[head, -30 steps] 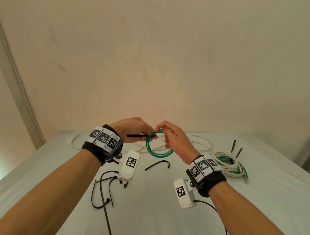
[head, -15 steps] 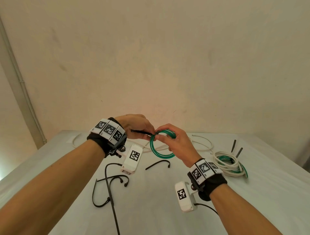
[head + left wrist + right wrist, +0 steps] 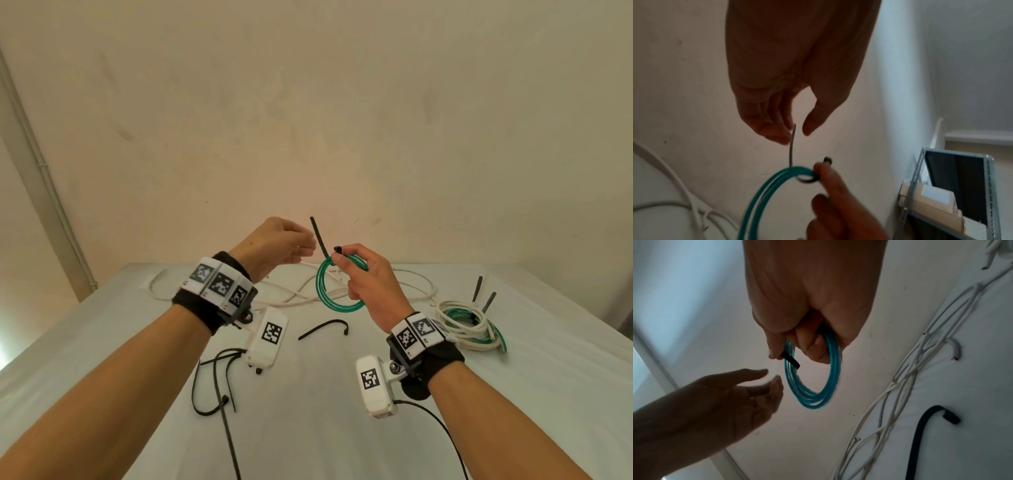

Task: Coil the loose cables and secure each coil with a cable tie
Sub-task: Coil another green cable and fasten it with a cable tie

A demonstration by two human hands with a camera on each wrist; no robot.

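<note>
My right hand (image 3: 342, 263) holds a small green cable coil (image 3: 337, 301) up above the table, thumb and fingers pinching its top. A black cable tie (image 3: 318, 240) is looped round the coil at that pinch, its tail sticking upward and its head beside my thumb. In the right wrist view my fingers (image 3: 813, 350) curl round the coil (image 3: 832, 369) and the tie (image 3: 791, 361). My left hand (image 3: 308, 248) hovers just left of the tail, fingers relaxed and apart. In the left wrist view the tail (image 3: 792, 146) stands between thumb and fingers with no clear pinch.
A loose white cable (image 3: 294, 298) sprawls on the white table (image 3: 342, 428) behind the hands. A tied bundle of white and green cables (image 3: 469, 325) lies at the right. Spare black ties lie in the middle (image 3: 325, 327) and front left (image 3: 212, 387). A wall is close behind.
My left hand was pinching the tie's tail and has let go. The tail now points up, and both hands have risen slightly.
</note>
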